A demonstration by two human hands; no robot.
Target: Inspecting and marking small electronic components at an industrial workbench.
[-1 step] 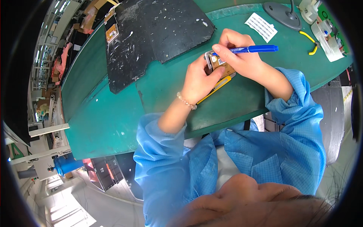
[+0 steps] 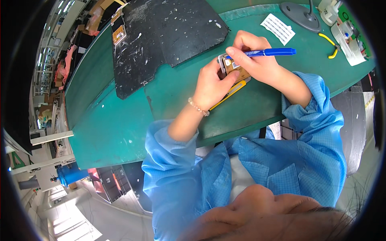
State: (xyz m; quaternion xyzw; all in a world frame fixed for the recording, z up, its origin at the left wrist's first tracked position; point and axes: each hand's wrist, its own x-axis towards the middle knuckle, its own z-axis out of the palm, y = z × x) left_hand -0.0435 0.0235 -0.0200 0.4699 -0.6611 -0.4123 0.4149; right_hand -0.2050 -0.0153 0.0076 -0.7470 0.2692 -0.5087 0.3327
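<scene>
Compared with the earlier picture: nothing has moved; both hands, the pen and the small part sit as before.

Left hand (image 2: 211, 84): grip closed around a small brown and silver part (image 2: 233, 68), fingers wrapped on its left edge, thumb along its lower side. The part is held just above the green worktop (image 2: 120, 120), near its front edge.

Right hand (image 2: 257, 60): grip closed on a blue pen (image 2: 267, 52), which lies nearly level, cap end pointing right, tip down on the top face of the part.

A yellow strip (image 2: 229, 94) lies on the worktop under the left hand, partly covered by it.

Also on the worktop: black mat (image 2: 169, 36), white paper slip (image 2: 278, 28), yellow-handled pliers (image 2: 330, 45), grey round base (image 2: 299, 14).

The part's markings are too small to make out; its right side is hidden behind the right hand's fingers.
</scene>
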